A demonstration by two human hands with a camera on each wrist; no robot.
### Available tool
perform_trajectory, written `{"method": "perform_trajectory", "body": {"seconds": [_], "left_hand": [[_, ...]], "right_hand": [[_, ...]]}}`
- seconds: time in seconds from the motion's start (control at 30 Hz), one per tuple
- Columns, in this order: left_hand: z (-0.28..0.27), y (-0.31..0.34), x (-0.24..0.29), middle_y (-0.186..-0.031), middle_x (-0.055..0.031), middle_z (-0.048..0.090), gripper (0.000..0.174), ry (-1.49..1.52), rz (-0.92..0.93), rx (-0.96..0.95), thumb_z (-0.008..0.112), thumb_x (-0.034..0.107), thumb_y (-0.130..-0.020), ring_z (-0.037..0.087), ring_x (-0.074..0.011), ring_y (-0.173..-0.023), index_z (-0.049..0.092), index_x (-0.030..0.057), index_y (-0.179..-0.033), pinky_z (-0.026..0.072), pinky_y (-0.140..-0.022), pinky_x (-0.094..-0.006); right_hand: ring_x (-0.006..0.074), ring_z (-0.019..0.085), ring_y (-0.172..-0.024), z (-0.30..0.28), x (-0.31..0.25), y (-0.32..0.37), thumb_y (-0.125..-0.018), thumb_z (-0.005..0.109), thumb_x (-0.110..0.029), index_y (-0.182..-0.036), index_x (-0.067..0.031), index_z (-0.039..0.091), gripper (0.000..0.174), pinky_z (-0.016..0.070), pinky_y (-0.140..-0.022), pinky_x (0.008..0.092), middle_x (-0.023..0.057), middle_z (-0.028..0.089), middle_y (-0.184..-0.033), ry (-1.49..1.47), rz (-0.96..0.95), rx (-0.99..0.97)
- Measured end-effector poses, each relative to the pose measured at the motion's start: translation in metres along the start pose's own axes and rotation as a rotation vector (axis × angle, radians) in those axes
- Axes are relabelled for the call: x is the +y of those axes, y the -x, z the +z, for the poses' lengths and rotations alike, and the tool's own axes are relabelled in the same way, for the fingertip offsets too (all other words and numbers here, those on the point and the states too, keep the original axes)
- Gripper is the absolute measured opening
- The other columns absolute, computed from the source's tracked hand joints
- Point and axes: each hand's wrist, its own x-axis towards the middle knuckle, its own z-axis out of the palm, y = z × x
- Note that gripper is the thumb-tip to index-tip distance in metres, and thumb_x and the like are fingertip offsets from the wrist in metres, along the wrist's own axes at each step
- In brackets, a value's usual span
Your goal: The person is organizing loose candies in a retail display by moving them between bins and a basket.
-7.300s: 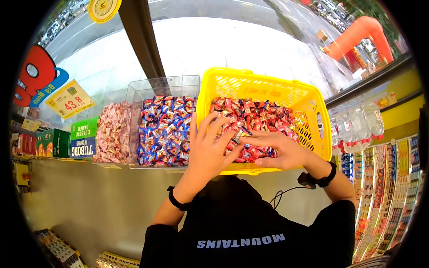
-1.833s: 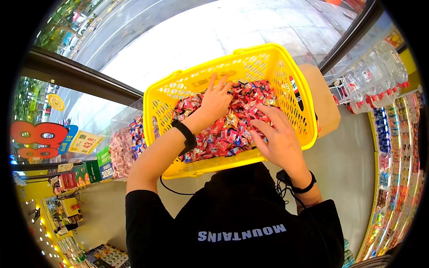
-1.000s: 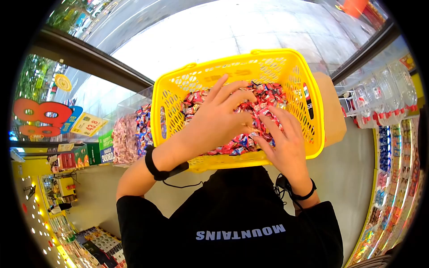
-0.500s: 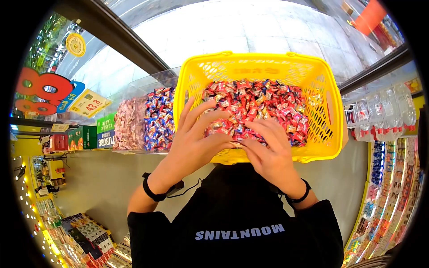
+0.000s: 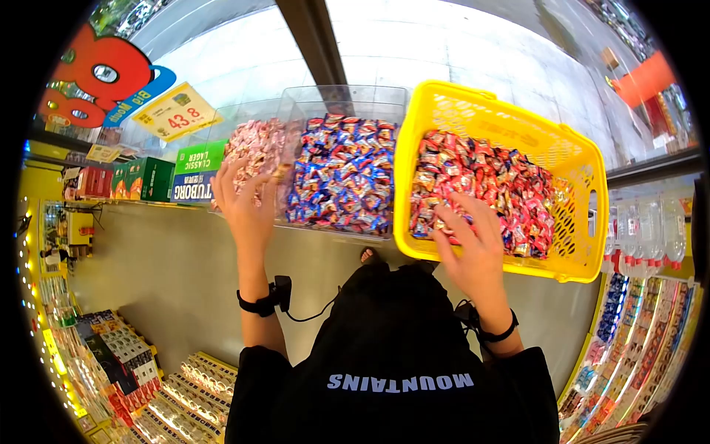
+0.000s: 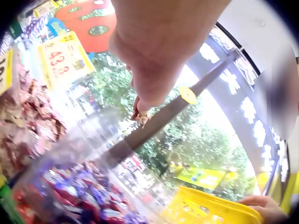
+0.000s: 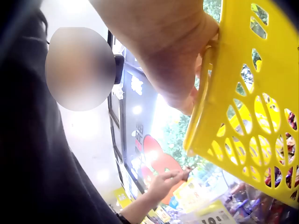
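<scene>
My left hand point(image 5: 248, 211) is over the near side of the clear bin of pink-wrapped candies point(image 5: 255, 140). A small wrapped candy point(image 6: 141, 117) is pinched at its fingertips, brownish pink in the left wrist view. My right hand point(image 5: 477, 248) hangs over the near rim of the yellow shopping basket point(image 5: 592, 244), fingers loosely bent above the red-wrapped candies point(image 5: 503, 189) inside. In the right wrist view, the right hand's palm side is right at the basket rim and its fingertips are hidden behind it.
Between the pink candies and the basket stands a clear bin of blue-wrapped candies point(image 5: 340, 174). A green beer carton point(image 5: 198, 170) and a yellow price sign point(image 5: 177, 111) are at the left. Plastic bottles point(image 5: 647, 229) hang at the right, and a window runs behind.
My left hand has left the basket and moved left to the pink candies, with a wrapped candy in its fingers. The right hand stays over the basket. The head view has turned left.
</scene>
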Motion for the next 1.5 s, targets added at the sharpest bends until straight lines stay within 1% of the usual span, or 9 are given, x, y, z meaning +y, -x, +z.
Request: {"method": "perform_trajectory", "body": {"seconds": [0.17,0.27,0.47,0.7,0.83,0.97,1.3,1.43,1.5], "left_hand": [[0.023,0.038,-0.1,-0.134,-0.0132,0.067,0.015,-0.098,-0.199,0.057,0.083,0.021,-0.095,0.055,-0.0391,-0.133,0.082,0.0057,-0.099,0.0414,-0.114,-0.0534],[0.034,0.048,-0.12,-0.136,-0.013,0.067,0.015,-0.034,-0.321,0.016,0.084,0.021,-0.094,0.053,-0.0399,-0.136,0.083,0.0066,-0.098,0.0417,-0.116,-0.0545],[0.047,0.041,-0.119,-0.142,-0.0127,0.066,0.015,-0.062,-0.264,-0.061,0.084,0.021,-0.092,0.053,-0.0378,-0.137,0.085,0.0117,-0.104,0.0421,-0.117,-0.0529],[0.009,-0.014,-0.012,-0.145,-0.0136,0.064,0.02,0.128,-0.011,-0.045,0.082,0.016,-0.094,0.054,-0.0377,-0.138,0.084,0.0105,-0.113,0.0423,-0.117,-0.0508],[0.009,-0.034,0.054,-0.148,-0.0129,0.063,0.026,0.347,0.154,-0.095,0.084,0.014,-0.089,0.052,-0.0381,-0.143,0.082,0.0114,-0.114,0.0369,-0.121,-0.0546],[0.024,-0.039,0.114,-0.146,-0.0109,0.062,0.028,0.443,0.252,-0.182,0.086,0.019,-0.085,0.05,-0.0393,-0.145,0.081,0.0168,-0.113,0.0307,-0.125,-0.0643],[0.05,-0.045,0.192,-0.144,-0.0102,0.063,0.032,0.534,0.39,-0.271,0.086,0.019,-0.085,0.051,-0.0392,-0.143,0.08,0.0163,-0.117,0.0287,-0.128,-0.0633],[0.062,-0.041,0.205,-0.143,-0.0091,0.064,0.031,0.496,0.344,-0.272,0.079,0.013,-0.089,0.05,-0.0385,-0.144,0.079,0.0161,-0.12,0.0284,-0.128,-0.063],[0.067,-0.038,0.208,-0.144,-0.0098,0.063,0.034,0.438,0.328,-0.284,0.072,0.006,-0.091,0.049,-0.0383,-0.144,0.078,0.0166,-0.123,0.0262,-0.129,-0.063]], "right_hand": [[0.0372,0.066,-0.122,0.006,0.0,0.006,-0.086,0.084,-0.005,-0.125,-0.0085,0.076,0.04,0.0533,-0.104,0.0484,0.0146,0.068,-0.135,0.059,0.11,0.016],[0.0366,0.067,-0.119,0.009,-0.001,0.006,-0.086,0.084,-0.004,-0.122,-0.0076,0.077,0.037,0.0546,-0.101,0.048,0.0147,0.07,-0.132,0.123,0.108,0.042],[0.0361,0.069,-0.116,0.012,-0.006,0.002,-0.084,0.084,-0.003,-0.118,-0.0072,0.078,0.034,0.0561,-0.099,0.0463,0.0135,0.072,-0.128,0.173,0.128,0.091],[0.0351,0.068,-0.113,0.012,-0.005,0.0,-0.084,0.083,-0.005,-0.112,-0.0075,0.077,0.029,0.0559,-0.097,0.0457,0.012,0.071,-0.125,0.202,0.092,0.058],[0.0348,0.068,-0.114,0.006,0.0,0.001,-0.084,0.083,-0.006,-0.112,-0.009,0.077,0.029,0.0555,-0.098,0.0466,0.0116,0.071,-0.126,0.118,0.027,0.002],[0.0342,0.067,-0.117,-0.021,0.005,-0.001,-0.085,0.083,-0.007,-0.115,-0.0105,0.077,0.031,0.0547,-0.1,0.047,0.0107,0.07,-0.13,0.074,-0.026,-0.136],[0.0359,0.068,-0.115,-0.131,0.058,-0.038,-0.087,0.083,-0.014,-0.112,-0.0083,0.076,0.026,0.0544,-0.101,0.0487,0.0119,0.071,-0.126,0.184,-0.137,-0.315],[0.0364,0.068,-0.116,-0.124,0.096,-0.056,-0.092,0.079,-0.02,-0.113,-0.0076,0.077,0.025,0.0542,-0.102,0.0488,0.0125,0.071,-0.125,0.171,-0.222,-0.433],[0.036,0.067,-0.123,-0.114,0.109,-0.066,-0.093,0.077,-0.019,-0.121,-0.008,0.075,0.031,0.0524,-0.106,0.0482,0.0141,0.069,-0.13,0.15,-0.151,-0.65]]}}
